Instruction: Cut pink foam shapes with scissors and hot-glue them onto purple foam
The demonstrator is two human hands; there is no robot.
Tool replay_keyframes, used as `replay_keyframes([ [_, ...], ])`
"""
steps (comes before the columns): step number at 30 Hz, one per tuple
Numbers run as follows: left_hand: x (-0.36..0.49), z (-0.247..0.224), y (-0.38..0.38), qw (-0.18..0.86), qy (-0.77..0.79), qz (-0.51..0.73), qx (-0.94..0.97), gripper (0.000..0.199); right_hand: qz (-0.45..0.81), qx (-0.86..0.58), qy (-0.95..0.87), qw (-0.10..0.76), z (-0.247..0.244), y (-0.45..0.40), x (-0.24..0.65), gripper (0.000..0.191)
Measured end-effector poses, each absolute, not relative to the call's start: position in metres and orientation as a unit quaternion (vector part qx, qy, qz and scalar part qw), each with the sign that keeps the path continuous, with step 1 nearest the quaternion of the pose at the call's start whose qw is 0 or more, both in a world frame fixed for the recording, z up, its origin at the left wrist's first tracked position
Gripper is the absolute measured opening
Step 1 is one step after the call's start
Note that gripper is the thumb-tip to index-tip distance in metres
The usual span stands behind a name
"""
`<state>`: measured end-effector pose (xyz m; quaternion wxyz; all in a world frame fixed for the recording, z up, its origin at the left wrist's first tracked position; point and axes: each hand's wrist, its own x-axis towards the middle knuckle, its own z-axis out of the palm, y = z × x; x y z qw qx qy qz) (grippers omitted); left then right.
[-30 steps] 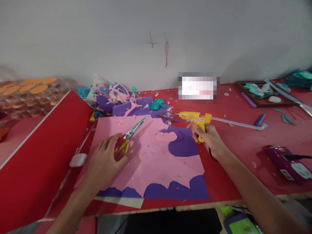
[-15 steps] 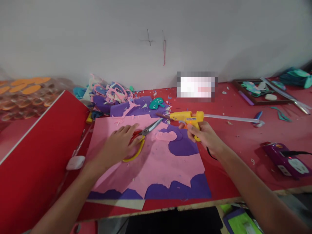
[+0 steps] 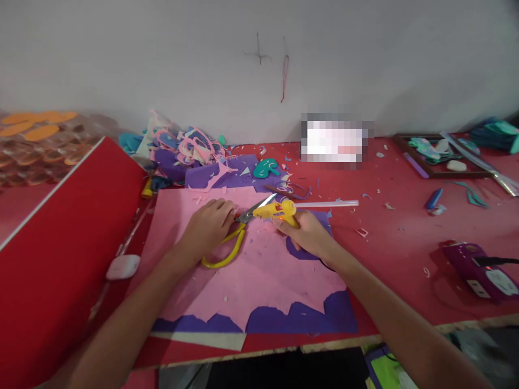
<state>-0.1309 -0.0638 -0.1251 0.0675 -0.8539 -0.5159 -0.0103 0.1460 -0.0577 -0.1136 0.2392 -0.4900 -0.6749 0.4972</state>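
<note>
The right hand's (image 3: pixel 310 235) fingers wrap the yellow plastic glue gun's (image 3: pixel 287 208) grip, above a flat pink foam-like sheet (image 3: pixel 243 283). The left hand's (image 3: pixel 208 227) fingers curl by the steel scissors with yellow handles (image 3: pixel 246 216); whether they pinch, I cannot tell. Any slip of the close-set nozzle might burn them or smear the blades.

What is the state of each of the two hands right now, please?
Left hand: curled at the scissors; whether it grips them cannot be told.
Right hand: closed, holding the yellow glue gun.
</note>
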Motion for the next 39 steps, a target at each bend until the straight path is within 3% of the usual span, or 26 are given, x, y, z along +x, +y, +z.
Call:
replay_keyframes([
  [24, -0.1314, -0.1264, -0.0629, 0.064, -0.512, -0.015, -0.856, 0.02, 0.434, -0.499, -0.709, 0.245, -0.1191, -0.0588, 0.1444, 0.046],
  [39, -0.1321, -0.1266, -0.0628, 0.055, -0.513, -0.026, -0.857, 0.018, 0.418, -0.497, -0.719, 0.249, -0.1191, -0.0587, 0.1447, 0.039],
])
